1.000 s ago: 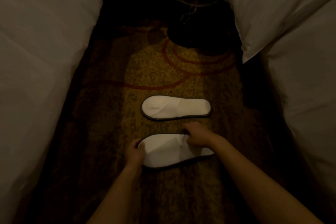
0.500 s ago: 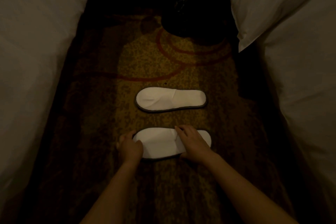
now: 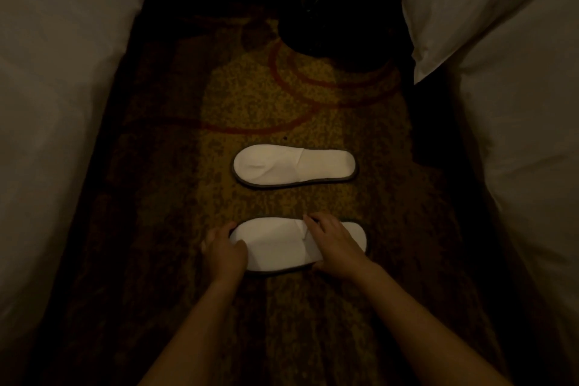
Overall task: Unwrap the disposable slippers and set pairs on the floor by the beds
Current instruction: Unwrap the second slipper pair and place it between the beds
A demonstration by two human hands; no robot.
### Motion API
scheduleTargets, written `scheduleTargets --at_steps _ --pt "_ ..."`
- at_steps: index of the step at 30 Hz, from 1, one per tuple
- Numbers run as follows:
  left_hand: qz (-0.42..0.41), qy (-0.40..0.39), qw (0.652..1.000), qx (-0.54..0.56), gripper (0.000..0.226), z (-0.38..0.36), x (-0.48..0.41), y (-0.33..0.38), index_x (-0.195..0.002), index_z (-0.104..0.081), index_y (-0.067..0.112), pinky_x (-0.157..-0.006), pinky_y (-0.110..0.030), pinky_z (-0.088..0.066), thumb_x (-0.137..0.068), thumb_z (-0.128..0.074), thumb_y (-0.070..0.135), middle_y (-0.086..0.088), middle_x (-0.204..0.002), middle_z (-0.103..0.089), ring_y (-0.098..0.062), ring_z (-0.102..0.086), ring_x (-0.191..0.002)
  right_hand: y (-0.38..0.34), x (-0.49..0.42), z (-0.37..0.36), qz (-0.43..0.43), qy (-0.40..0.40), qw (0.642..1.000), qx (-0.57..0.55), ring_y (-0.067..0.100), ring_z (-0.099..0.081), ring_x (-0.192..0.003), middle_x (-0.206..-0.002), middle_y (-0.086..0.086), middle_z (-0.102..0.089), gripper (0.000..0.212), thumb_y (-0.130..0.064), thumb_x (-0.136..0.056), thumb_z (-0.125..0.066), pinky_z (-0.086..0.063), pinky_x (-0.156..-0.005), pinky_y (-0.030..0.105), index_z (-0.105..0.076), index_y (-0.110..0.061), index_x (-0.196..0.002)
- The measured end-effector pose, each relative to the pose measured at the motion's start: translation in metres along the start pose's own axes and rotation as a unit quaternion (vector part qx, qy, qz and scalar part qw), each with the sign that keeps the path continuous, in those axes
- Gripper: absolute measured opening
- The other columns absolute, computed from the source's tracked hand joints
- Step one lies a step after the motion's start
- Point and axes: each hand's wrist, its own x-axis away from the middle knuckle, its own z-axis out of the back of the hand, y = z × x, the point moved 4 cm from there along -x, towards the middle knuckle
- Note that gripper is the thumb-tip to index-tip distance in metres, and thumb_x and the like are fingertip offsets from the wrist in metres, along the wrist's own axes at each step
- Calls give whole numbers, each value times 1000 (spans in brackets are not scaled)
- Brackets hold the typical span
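Two white disposable slippers lie flat on the patterned carpet between two beds, toes pointing left. The far slipper [image 3: 294,166] lies alone, untouched. The near slipper [image 3: 275,244] is parallel to it, a little closer to me. My left hand [image 3: 224,252] grips its toe end, fingers curled over the edge. My right hand [image 3: 336,244] presses across its middle and heel part, thumb under the near edge. No wrapper is visible.
A white bed [image 3: 59,103] runs along the left and another white bed [image 3: 517,135] along the right, with a pillow corner [image 3: 438,9] hanging over the aisle. A dark metal bin [image 3: 332,3] stands on the carpet [image 3: 250,88] at the far end.
The near slipper was tilted up by my right hand a second ago; it now lies flat on the carpet. My view has tipped downward, so the bin has slid toward the top edge.
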Motion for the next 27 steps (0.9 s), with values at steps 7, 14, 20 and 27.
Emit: scheduleTargets --at_steps 7,14,20,27 --pt "-17 6 999 -27 44 0 -2 1 -132 -49 10 -109 -43 -31 -89 -53 14 -17 -142 -40 -34 -30 -133 1 -4 -1 -3 -11 1000 10 26 -12 -142 -154 10 -13 99 -30 -76 -71 -11 -117 35 -4 -14 -148" --pt "-16 -26 982 -185 48 2 -2 16 -134 -42 7 -107 -48 -29 -96 -41 36 -19 -143 -36 -35 -30 -133 -2 4 19 -27 -68 997 36 29 -6 -144 -157 12 -5 103 -45 -75 -69 -8 -118 39 -4 -14 -149" --pt "-20 -127 942 -310 52 58 42 61 -136 -39 10 -105 -49 -31 -97 -34 43 -19 -144 -36 -37 -31 -132 -26 56 88 -126 -115 985 -12 32 -11 -143 -157 12 -9 83 -53 -87 -50 -13 -116 44 -8 -16 -148" --pt "-95 -184 917 -341 45 165 133 164 -124 -49 7 -101 -50 -40 -97 -33 40 -20 -128 -51 -37 -47 -118 -84 146 215 -190 -103 972 -89 34 -25 -135 -152 13 -22 73 -47 -91 -45 -27 -111 47 -13 -12 -146"
